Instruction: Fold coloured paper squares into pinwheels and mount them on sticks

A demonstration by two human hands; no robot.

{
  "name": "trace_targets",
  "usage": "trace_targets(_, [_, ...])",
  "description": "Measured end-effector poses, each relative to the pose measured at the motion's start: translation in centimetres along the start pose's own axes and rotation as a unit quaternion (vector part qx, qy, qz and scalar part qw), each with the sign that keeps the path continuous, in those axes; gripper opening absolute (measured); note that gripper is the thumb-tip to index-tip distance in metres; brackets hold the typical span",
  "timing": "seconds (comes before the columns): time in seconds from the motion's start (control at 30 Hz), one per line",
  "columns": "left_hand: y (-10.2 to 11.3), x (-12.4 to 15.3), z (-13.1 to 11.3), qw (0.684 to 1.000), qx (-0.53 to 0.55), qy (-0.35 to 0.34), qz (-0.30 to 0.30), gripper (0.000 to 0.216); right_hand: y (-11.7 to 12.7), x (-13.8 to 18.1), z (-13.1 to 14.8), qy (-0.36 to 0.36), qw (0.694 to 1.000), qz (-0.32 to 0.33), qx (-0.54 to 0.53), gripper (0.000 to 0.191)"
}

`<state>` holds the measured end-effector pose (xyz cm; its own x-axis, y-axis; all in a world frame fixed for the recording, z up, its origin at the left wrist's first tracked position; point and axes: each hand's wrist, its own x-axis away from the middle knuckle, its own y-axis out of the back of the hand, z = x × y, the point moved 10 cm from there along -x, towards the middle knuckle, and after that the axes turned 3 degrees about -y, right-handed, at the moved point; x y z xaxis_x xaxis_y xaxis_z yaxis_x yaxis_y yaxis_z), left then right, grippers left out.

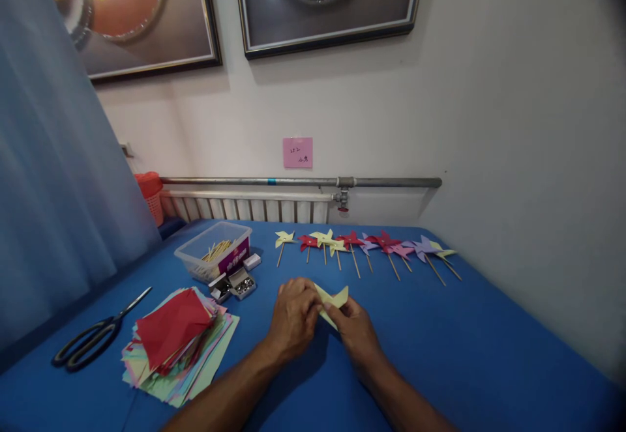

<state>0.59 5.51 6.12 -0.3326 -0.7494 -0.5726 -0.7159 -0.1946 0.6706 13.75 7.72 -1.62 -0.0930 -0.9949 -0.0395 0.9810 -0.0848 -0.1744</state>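
A pale yellow paper pinwheel (337,298) is held between my two hands above the blue table (405,328). My left hand (295,311) is closed with its fingers curled at the pinwheel's left side, covering part of it. From the right, my right hand (355,329) pinches the paper between thumb and fingers. Whether a pin or stick is in the fingers cannot be made out. Behind my hands lies a row of finished-looking pinwheels on sticks, among them a yellow pinwheel (285,239) and a red pinwheel (384,242).
To the left lie a stack of coloured paper (176,334) and black-handled scissors (95,341). A clear plastic box (188,249) holds wooden sticks. Beside it are small open boxes of metal pins (242,283) and a small white box (252,261). A blue curtain (63,158) hangs at left.
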Motion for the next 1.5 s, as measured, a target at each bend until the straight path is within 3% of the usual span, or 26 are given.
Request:
trace_targets(0.3, [-2.1, 0.5, 3.1, 0.978, 0.18, 0.104, -0.031, 0.011, 0.5, -0.1, -0.6, -0.011, 0.998, -0.027, -0.049, 0.044])
trace_targets(0.47, [-2.4, 0.5, 3.2, 0.966, 0.226, 0.118, -0.031, 0.009, 0.3, 0.3, -0.5, -0.027, 0.997, -0.022, -0.074, 0.042])
trace_targets(0.97, [-1.9, 0.6, 2.8, 0.974, 0.198, 0.099, -0.043, 0.009, -0.7, 0.4, -1.3, -0.056, 0.989, 0.025, -0.131, 0.044])
trace_targets(1.33, [-1.3, 0.6, 2.6, 0.976, 0.175, 0.12, -0.051, 0.014, -0.6, -0.1, -0.7, -0.017, 0.997, 0.03, -0.072, 0.047])
trace_targets(1.5, [-0.9, 0.4, 2.3, 0.976, 0.177, 0.114, -0.058, 0.013, 0.1, -0.7, -1.3, -0.014, 0.998, 0.001, -0.054, 0.052])
